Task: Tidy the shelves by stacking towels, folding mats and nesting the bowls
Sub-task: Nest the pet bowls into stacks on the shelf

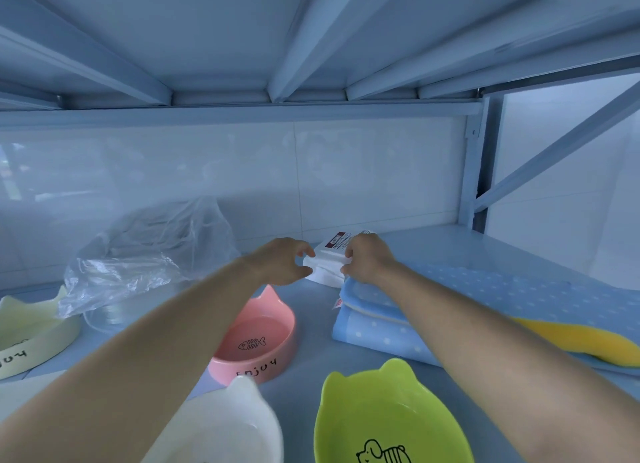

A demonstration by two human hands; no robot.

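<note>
- The pale blue metal shelf [433,248] carries everything; the ribbed underside of the next shelf hangs over it and a glossy tiled wall stands behind.
- A blue mat [377,338] with white dots lies on the right of the shelf. Its near left part is folded into layers, and a small tag sticks out at the left edge, too small to read.
- A crumpled clear plastic bag [145,254] sits at the back left, against the wall.
- A green bowl [398,410] with ear-shaped bumps on its rim stands at the front right. A black line drawing of a dog is partly visible inside it.
- A white bowl [225,424] with ears stands at the front, beside the green one and partly hidden by the left forearm.
- A pink bowl [256,334] with cat ears stands in the middle, with a black fish skeleton drawn inside and "enjoy" written on its outer wall.
- A cream bowl [31,327] with ears is at the far left, its rim touching the bag. The black letters "joy" show on its wall, the rest cut off by the frame.
- A yellow sponge [581,341] lies on the mat at the right.
- A white folded towel [327,261] sits at the back centre, just behind the mat's folded corner. Its printed label [337,239] has a dark red heading, and the text is too small to read.
- The left hand [282,261] pinches the towel's left end between curled fingers and thumb.
- The right hand [369,260] grips the towel's right end, fingers curled over it.
</note>
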